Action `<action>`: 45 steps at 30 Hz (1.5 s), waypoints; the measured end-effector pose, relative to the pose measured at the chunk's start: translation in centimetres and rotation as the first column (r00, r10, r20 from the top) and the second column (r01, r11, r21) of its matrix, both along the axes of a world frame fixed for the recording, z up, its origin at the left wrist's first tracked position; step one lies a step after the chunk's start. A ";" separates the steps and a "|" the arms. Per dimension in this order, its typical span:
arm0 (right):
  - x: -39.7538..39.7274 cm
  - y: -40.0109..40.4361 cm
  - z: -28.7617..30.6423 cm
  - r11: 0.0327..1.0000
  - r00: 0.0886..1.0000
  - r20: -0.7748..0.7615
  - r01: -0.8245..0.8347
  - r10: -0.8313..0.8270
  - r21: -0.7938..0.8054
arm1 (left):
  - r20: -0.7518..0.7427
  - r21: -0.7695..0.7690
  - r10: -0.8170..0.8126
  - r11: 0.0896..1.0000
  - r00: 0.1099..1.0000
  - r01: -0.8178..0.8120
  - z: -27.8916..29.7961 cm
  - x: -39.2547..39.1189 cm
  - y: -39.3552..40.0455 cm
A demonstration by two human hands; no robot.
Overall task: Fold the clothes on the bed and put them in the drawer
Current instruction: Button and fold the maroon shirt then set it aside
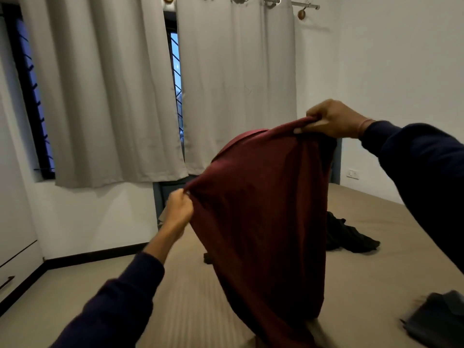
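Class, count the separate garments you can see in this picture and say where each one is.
3. A maroon garment held up by both hands; a black garment crumpled on the bed behind it; a dark folded garment at the bed's right edge. The maroon one may hide more.

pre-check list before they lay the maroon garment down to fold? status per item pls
1. Left hand grips the maroon garment at its edge: ok.
2. Right hand grips the garment's upper edge: ok.
3. Garment spread flat between the hands: not ok, it hangs bunched and tilted.
4. Bare bed surface in front for laying down: ok.
5. Black clothes apart from the landing spot: ok, they lie farther back.
6. Garment's lower end free: cannot tell, out of view.
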State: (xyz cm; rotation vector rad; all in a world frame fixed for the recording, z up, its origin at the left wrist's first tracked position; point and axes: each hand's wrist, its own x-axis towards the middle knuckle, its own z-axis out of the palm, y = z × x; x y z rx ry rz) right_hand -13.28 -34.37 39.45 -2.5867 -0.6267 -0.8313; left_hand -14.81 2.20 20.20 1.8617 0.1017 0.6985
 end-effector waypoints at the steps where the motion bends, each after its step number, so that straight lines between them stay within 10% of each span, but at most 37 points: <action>1: 0.1 -0.6 -0.6 0.999 1.000 -0.016 -0.021 0.022 0.047 | 0.043 0.020 0.041 0.999 0.998 -0.042 1.7 0.4 0.9; 13: -1.9 -4.1 1.1 0.991 0.994 0.062 -0.097 0.092 0.094 | 0.513 0.388 0.085 0.865 0.854 -0.319 18.2 -2.8 4.6; 29: -8.8 -7.5 8.5 0.839 0.877 0.262 -0.468 0.403 0.276 | 0.057 0.488 -0.457 0.789 0.888 0.374 28.8 -12.1 7.0; 34: -5.4 -7.3 7.1 0.863 0.911 0.064 -0.406 0.407 0.299 | 0.116 0.279 -0.481 0.856 0.869 0.436 26.4 -8.4 7.7; 45: 15.4 -5.0 -12.4 0.984 0.921 -0.362 -0.095 0.144 0.150 | -0.165 0.379 -0.185 0.895 0.969 0.235 5.2 13.6 8.2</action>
